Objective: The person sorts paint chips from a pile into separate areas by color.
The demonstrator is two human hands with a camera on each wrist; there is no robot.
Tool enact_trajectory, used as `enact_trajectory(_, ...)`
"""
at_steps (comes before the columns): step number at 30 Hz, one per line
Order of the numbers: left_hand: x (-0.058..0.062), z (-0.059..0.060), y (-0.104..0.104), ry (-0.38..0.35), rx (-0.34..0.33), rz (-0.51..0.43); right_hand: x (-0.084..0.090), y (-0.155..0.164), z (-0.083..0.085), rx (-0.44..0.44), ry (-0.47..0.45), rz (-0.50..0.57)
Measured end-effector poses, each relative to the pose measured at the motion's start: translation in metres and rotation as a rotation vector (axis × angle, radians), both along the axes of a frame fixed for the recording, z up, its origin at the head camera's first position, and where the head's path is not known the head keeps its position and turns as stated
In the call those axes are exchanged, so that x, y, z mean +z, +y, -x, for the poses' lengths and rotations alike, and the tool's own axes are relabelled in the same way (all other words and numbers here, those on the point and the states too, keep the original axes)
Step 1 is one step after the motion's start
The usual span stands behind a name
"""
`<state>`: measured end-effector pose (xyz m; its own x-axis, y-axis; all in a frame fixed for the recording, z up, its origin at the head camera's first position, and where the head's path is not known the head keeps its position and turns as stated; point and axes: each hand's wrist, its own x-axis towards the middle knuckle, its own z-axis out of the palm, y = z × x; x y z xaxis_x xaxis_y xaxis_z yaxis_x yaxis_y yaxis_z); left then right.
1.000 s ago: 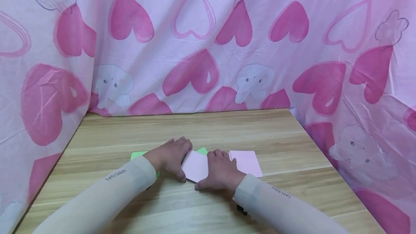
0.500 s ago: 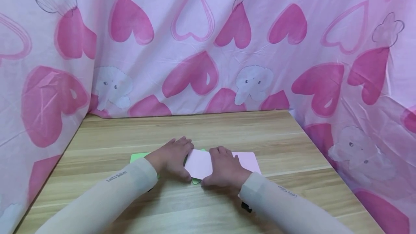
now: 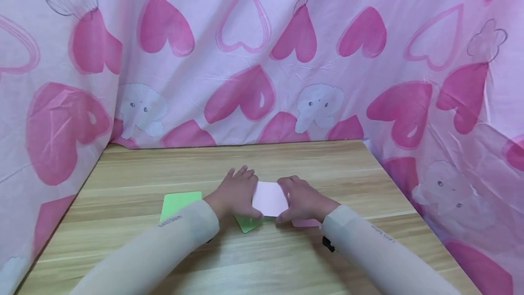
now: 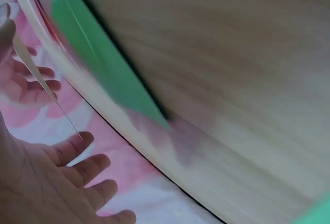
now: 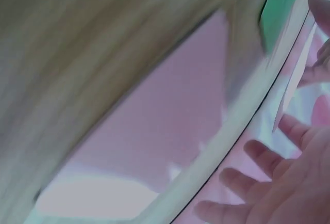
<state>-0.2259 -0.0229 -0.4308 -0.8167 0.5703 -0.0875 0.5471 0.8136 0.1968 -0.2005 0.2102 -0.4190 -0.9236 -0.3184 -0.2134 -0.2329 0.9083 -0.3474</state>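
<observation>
Between my two hands a pale pink card [image 3: 270,199] is held up off the table. My left hand [image 3: 235,190] pinches its left side between thumb and index finger, the other fingers spread, as the left wrist view shows with the card [image 4: 38,74] edge-on. On the opposite side my right hand [image 3: 304,198] grips it likewise, thumb and index finger at the edges of the card [image 5: 295,77]. Beneath lies a green card [image 3: 247,223], partly hidden. Another pink card [image 3: 306,223] lies under my right hand, mostly covered in the head view.
A second green card [image 3: 180,203] lies to the left, partly behind my left sleeve. The wooden table [image 3: 229,158] meets a pink heart-patterned curtain [image 3: 241,90] at the back and both sides.
Both hands have moved right and slightly away from me, lifting the pink card off the middle cards. More of the green cards now shows, while the right-hand pink card is more covered.
</observation>
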Motion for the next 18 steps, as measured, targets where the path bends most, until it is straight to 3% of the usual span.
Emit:
enact_trajectory(7,0.000,-0.001,0.026,0.027,0.018,-0.003,-0.002,0.026,0.005,0.007,-0.007,0.013)
enact_trajectory(18,-0.010,0.001,0.067,0.036,0.028,0.024,-0.007,0.061,0.007,-0.026,-0.048,0.010)
